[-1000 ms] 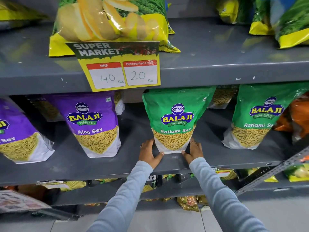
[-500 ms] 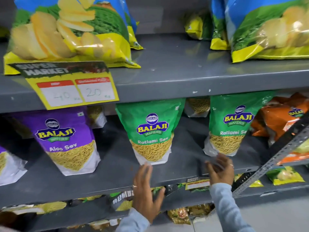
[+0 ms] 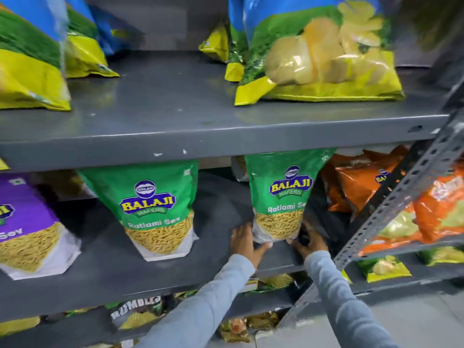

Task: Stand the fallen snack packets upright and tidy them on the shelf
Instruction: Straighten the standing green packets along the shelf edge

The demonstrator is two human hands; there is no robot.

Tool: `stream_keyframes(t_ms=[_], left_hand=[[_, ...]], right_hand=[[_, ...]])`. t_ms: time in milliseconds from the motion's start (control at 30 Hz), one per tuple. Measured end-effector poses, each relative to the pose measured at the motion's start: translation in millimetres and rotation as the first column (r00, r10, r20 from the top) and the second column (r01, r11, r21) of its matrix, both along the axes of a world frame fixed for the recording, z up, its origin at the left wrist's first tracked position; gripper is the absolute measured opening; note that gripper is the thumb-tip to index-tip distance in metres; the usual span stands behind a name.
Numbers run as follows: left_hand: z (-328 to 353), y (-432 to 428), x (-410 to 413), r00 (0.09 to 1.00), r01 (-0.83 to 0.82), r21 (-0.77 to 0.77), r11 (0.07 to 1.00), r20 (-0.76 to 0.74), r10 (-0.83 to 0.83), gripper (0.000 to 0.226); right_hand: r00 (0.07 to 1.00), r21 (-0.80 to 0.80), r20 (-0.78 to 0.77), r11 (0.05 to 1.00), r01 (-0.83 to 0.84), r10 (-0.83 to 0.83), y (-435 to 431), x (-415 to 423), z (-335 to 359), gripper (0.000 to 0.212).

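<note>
Two green Ratlami Sev packets stand on the middle grey shelf (image 3: 105, 267). The right green packet (image 3: 283, 197) stands upright, and both my hands hold its base. My left hand (image 3: 244, 243) grips the lower left corner, its thumb under the front edge. My right hand (image 3: 307, 243) presses the lower right corner, partly hidden behind the packet. The left green packet (image 3: 155, 209) stands upright by itself, a gap away. A purple Aloo Sev packet (image 3: 27, 229) stands at the far left.
Orange packets (image 3: 361, 182) lie slumped to the right of the held packet. A slotted metal upright (image 3: 401, 194) crosses diagonally at the right. Blue-and-yellow chip bags (image 3: 319, 59) stand on the top shelf (image 3: 175, 136). More packets fill the lower shelf (image 3: 135, 317).
The view has swung right. Both hands moved from the left green packet to the right green packet and took hold of its base.
</note>
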State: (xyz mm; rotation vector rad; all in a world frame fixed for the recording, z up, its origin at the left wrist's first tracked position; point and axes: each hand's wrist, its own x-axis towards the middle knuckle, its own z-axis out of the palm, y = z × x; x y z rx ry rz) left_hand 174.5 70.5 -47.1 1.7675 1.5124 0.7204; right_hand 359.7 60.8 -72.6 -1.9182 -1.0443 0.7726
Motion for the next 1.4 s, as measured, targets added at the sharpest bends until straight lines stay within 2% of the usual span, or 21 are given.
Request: stream_keyframes(t_ms=[67,233,400,533,700,933,1267,1400], left_hand=[[0,2,5,0.998,-0.058,0.018,0.998,0.013,0.057,0.06],[-5,1,8,0.995,-0.083,0.051,0.995,-0.042,0.085,0.058],[-2,2,7,0.99,-0.065,0.051,0.997,-0.12,0.071,0.056],[0,0,8,0.987,-0.066,0.045,0.997,-0.14,0.072,0.052],[5,-2,8,0.987,-0.066,0.016,0.998,-0.143,0.068,0.051],[6,-4,7,0.987,-0.065,-0.008,0.998,-0.147,0.063,0.053],[7,-3,6,0.985,-0.071,-0.008,0.997,-0.159,0.068,0.056],[9,-2,6,0.987,-0.081,-0.026,0.996,-0.143,0.077,0.054]], right_hand=[[0.999,0.019,-0.037,1.0,-0.02,0.021,1,-4,10,0.063],[0.999,0.012,-0.005,0.998,-0.054,0.054,-5,0,5,0.058],[0.99,-0.027,0.042,0.99,-0.135,0.136,-10,2,11,0.062],[0.986,-0.015,0.089,0.991,-0.137,0.137,-13,2,11,0.064],[0.986,-0.027,0.097,0.991,-0.131,0.133,-17,-2,16,0.064],[0.96,-0.084,0.213,0.982,-0.17,0.184,-15,-3,18,0.061],[0.957,-0.096,0.24,0.985,-0.144,0.164,-19,-11,22,0.065],[0.968,-0.066,0.194,0.987,-0.147,0.157,-34,-18,27,0.07]])
